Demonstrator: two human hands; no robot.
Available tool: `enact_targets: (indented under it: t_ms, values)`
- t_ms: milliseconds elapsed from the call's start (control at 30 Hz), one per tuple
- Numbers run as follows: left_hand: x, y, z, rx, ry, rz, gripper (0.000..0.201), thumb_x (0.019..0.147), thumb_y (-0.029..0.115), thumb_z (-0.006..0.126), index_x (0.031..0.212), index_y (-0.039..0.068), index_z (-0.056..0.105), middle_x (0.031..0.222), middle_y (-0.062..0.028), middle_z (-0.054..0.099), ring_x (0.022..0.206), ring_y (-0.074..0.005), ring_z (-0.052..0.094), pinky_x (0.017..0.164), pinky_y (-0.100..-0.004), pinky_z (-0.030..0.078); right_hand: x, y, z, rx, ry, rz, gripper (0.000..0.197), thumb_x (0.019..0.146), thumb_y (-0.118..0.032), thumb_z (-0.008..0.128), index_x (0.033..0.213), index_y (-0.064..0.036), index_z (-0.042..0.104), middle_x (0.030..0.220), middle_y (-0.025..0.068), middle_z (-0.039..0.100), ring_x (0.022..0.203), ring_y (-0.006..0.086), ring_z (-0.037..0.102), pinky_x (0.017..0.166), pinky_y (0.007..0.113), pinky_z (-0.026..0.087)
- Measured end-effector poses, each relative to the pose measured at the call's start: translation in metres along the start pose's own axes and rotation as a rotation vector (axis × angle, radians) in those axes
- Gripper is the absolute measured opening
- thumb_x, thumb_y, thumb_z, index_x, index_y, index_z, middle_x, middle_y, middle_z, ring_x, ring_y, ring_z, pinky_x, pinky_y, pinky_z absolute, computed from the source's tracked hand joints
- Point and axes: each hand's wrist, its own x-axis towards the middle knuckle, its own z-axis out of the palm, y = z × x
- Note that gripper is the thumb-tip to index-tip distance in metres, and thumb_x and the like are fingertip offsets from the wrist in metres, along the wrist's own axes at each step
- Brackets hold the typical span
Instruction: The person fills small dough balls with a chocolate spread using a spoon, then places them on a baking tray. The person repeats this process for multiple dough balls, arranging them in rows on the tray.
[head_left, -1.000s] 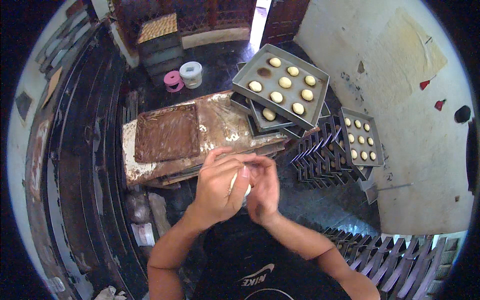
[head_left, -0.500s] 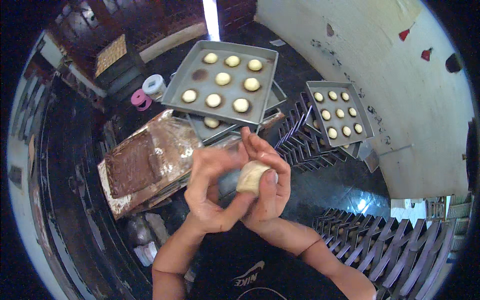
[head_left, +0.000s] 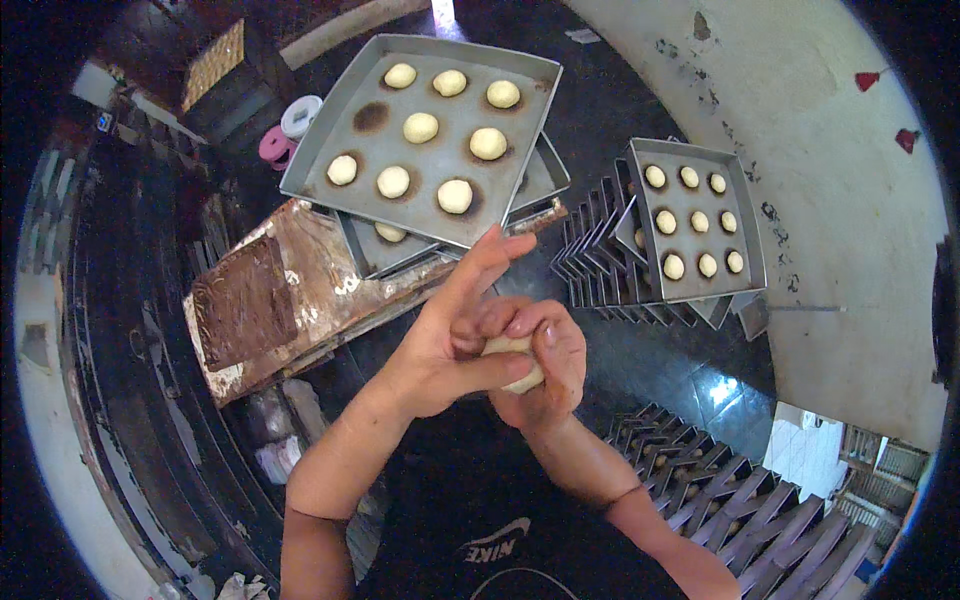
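A pale dough ball (head_left: 526, 382) sits between my two hands, partly hidden by the fingers. My right hand (head_left: 557, 365) cups it from the right with curled fingers. From the left, my left hand (head_left: 437, 350) presses its thumb across the dough; its index finger points up and away, while other fingers bend in near the ball. Just beyond my hands, a square metal baking tray (head_left: 432, 163) carries several round dough balls, such as one ball (head_left: 455, 196) at the near side. A dark round stain shows on its left part.
That tray rests crosswise over other trays (head_left: 543, 172) and a worn wooden table (head_left: 330, 245). On the right, another filled tray (head_left: 683, 240) tops a crisscrossed stack; more stacked trays (head_left: 740, 515) stand near right. A white-lidded tub (head_left: 301, 117) and a pink object (head_left: 276, 147) are far left.
My left hand has turned, its index finger now stretched upward and its thumb laid across the dough. My right fingers have curled over the ball. The view has shifted slightly.
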Motion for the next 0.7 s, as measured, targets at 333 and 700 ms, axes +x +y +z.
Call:
enact_targets:
  t_ms: [333,700]
  values:
    - [0.023,-0.015,-0.072,-0.692,0.165,-0.298,0.076,0.087,0.003,0.077,0.154,0.007,0.041,0.147,-0.0069,0.051,0.131,-0.0176,0.052,0.111,-0.0364,0.041,0.069,0.063,-0.03,-0.264,0.029,0.106,0.027,0.103,-0.02,0.058,0.11,0.0049,0.066,0.116,0.021,0.067,0.108,0.0299,0.066,0.101,0.043,0.053]
    - [-0.017,-0.037,-0.283,-0.029,0.749,-0.152,0.042,0.094,0.009,0.071,0.133,0.003,0.057,0.145,-0.0124,0.054,0.13,-0.021,0.053,0.106,-0.0371,0.043,0.363,0.244,-0.096,-1.755,-0.469,-0.071,0.033,0.099,-0.016,0.06,0.125,0.004,0.065,0.128,0.0268,0.066,0.117,0.0397,0.066,0.098,0.044,0.053]
